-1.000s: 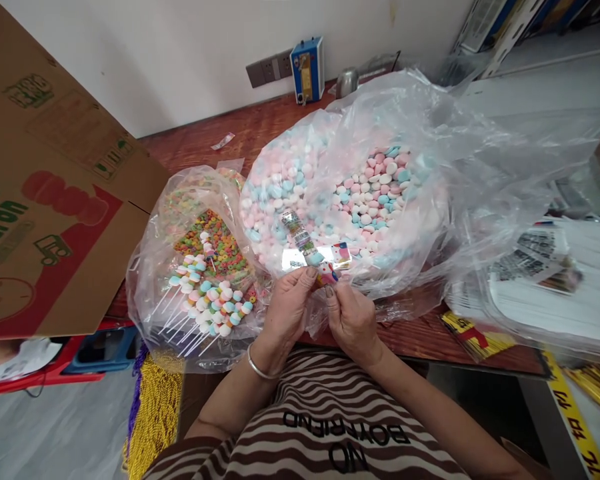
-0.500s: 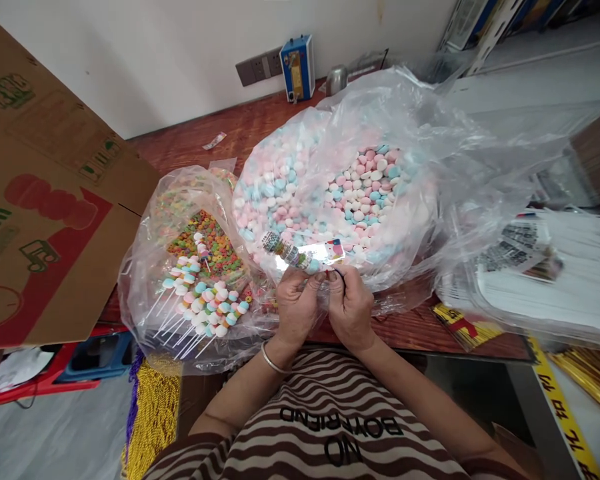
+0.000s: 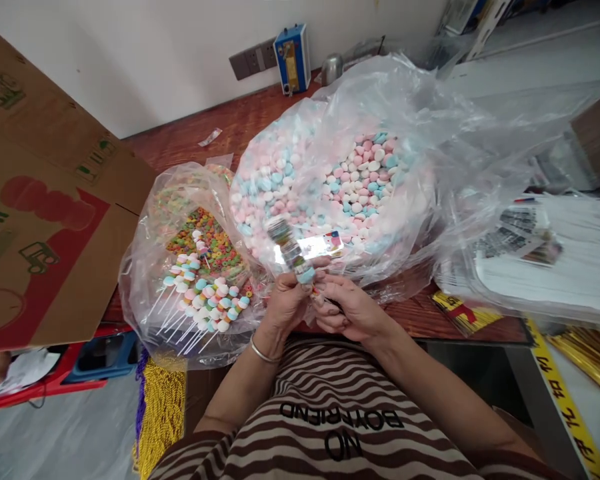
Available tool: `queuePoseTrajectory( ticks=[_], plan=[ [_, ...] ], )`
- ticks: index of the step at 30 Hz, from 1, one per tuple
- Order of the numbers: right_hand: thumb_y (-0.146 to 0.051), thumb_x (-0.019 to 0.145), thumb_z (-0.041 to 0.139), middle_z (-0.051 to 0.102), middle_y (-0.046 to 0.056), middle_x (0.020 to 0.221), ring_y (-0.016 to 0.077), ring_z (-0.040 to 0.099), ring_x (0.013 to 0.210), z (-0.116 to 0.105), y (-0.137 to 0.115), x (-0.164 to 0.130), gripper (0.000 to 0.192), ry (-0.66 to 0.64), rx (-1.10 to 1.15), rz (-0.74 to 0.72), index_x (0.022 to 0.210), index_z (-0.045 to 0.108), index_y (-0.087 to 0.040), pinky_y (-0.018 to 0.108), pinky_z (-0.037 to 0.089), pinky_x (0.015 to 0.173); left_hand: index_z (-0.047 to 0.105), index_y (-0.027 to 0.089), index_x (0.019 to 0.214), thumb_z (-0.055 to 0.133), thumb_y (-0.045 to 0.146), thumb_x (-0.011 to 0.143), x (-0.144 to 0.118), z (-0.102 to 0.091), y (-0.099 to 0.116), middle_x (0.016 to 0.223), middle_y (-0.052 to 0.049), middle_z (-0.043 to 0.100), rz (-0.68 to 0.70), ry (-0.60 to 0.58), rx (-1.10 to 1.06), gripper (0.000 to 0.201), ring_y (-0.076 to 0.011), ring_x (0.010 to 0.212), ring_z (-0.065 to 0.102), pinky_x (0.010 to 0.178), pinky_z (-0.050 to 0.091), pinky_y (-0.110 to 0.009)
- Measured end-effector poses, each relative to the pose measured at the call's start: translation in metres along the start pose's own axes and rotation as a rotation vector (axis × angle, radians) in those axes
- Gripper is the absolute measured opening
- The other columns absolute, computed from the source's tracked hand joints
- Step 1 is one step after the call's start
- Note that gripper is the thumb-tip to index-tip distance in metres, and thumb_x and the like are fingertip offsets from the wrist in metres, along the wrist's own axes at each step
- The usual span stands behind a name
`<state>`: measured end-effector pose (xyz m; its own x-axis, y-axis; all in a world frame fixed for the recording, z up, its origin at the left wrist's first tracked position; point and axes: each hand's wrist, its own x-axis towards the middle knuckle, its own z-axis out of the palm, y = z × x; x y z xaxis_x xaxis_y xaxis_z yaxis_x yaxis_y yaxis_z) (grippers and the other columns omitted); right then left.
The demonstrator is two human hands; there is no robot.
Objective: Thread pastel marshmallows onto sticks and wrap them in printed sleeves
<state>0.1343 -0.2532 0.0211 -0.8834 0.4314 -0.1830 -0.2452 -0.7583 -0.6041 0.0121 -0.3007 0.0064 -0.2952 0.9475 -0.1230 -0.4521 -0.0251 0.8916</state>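
Observation:
My left hand [image 3: 286,299] is closed around the lower end of a marshmallow skewer [image 3: 291,247] in a clear printed wrapper, which tilts up and to the left. Against it, my right hand [image 3: 347,308] has its fingers bunched at the wrapper's base. A thin reddish strip shows between the hands, too small to make out. Just beyond lies a shiny card [image 3: 320,245] on a large clear bag of marshmallows [image 3: 363,177]. On the left, several unwrapped marshmallow skewers [image 3: 213,303] rest on a clear bag of ring-shaped cereal [image 3: 203,230].
A cardboard box [image 3: 45,193] stands at the left. White sticks [image 3: 570,267] fill a clear tray on the right, beside a bundle of gold ties [image 3: 463,313]. A blue device [image 3: 293,60] sits by the wall sockets [image 3: 253,60].
My right hand has turned and moved lower, its fingers now bunched under the wrapper's base. The wrapped skewer has tipped more upright. The view has shifted slightly.

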Motion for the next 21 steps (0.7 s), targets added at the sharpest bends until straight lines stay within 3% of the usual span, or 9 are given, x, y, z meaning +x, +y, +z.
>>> queuePoseTrajectory(
  ticks=[4, 7, 10, 12, 15, 16, 21],
  plan=[
    [-0.046, 0.087, 0.066, 0.031, -0.016, 0.047, 0.0028, 0.008, 0.033, -0.004, 0.000, -0.004, 0.037, -0.184, 0.083, 0.152, 0.077, 0.038, -0.025, 0.015, 0.015, 0.034, 0.075, 0.020, 0.067, 0.095, 0.047, 0.055, -0.009, -0.007, 0.006, 0.068, -0.003, 0.068, -0.168, -0.101, 0.035, 0.036, -0.0148, 0.060, 0.062, 0.061, 0.054, -0.029],
    [-0.060, 0.093, 0.054, 0.032, -0.014, 0.050, 0.0051, 0.017, 0.034, -0.004, 0.011, -0.012, 0.039, -0.145, -0.067, 0.088, 0.080, 0.041, -0.025, 0.017, 0.023, 0.036, 0.069, 0.020, 0.061, 0.093, 0.043, 0.061, -0.012, -0.005, 0.012, 0.067, -0.002, 0.066, -0.101, -0.102, 0.081, 0.033, -0.0157, 0.063, 0.065, 0.061, 0.057, -0.029],
    [-0.045, 0.097, 0.051, 0.053, -0.005, 0.062, 0.0101, 0.047, 0.050, -0.014, 0.024, -0.034, 0.032, 0.164, -0.649, -0.155, 0.075, 0.051, -0.021, 0.022, 0.038, 0.050, 0.066, 0.020, 0.061, 0.089, 0.041, 0.068, -0.008, 0.000, 0.018, 0.072, -0.002, 0.068, 0.038, -0.052, 0.100, 0.032, -0.0201, 0.081, 0.071, 0.085, 0.062, -0.040],
    [-0.029, 0.095, 0.053, 0.063, 0.000, 0.076, 0.0139, 0.057, 0.070, -0.032, 0.030, -0.059, 0.021, 0.428, -1.103, -0.318, 0.077, 0.058, -0.021, 0.025, 0.041, 0.064, 0.068, 0.019, 0.064, 0.089, 0.038, 0.069, -0.005, 0.000, 0.021, 0.073, -0.001, 0.068, 0.124, -0.006, 0.108, 0.029, -0.0193, 0.082, 0.071, 0.093, 0.061, -0.042],
    [-0.027, 0.100, 0.048, 0.064, 0.000, 0.073, 0.0157, 0.056, 0.069, -0.068, 0.034, -0.098, 0.025, 0.794, -1.484, -0.263, 0.080, 0.063, -0.021, 0.027, 0.037, 0.065, 0.070, 0.018, 0.067, 0.089, 0.037, 0.071, -0.005, -0.003, 0.019, 0.073, -0.002, 0.069, 0.163, -0.007, 0.147, 0.027, -0.0162, 0.074, 0.068, 0.083, 0.063, -0.036],
    [-0.028, 0.101, 0.048, 0.067, 0.003, 0.081, 0.0170, 0.059, 0.074, -0.080, 0.034, -0.108, 0.025, 0.909, -1.567, -0.249, 0.084, 0.065, -0.021, 0.027, 0.037, 0.066, 0.071, 0.017, 0.069, 0.089, 0.038, 0.071, -0.006, -0.004, 0.016, 0.072, -0.002, 0.069, 0.149, -0.018, 0.160, 0.028, -0.0153, 0.071, 0.067, 0.078, 0.063, -0.034],
    [-0.027, 0.100, 0.050, 0.067, 0.009, 0.104, 0.0209, 0.060, 0.081, -0.110, 0.027, -0.124, 0.019, 1.246, -1.812, -0.145, 0.105, 0.067, -0.019, 0.030, 0.034, 0.064, 0.072, 0.017, 0.076, 0.085, 0.044, 0.075, -0.019, -0.005, 0.000, 0.074, -0.002, 0.070, 0.038, -0.065, 0.213, 0.030, -0.0138, 0.067, 0.066, 0.065, 0.059, -0.028]
  ],
)
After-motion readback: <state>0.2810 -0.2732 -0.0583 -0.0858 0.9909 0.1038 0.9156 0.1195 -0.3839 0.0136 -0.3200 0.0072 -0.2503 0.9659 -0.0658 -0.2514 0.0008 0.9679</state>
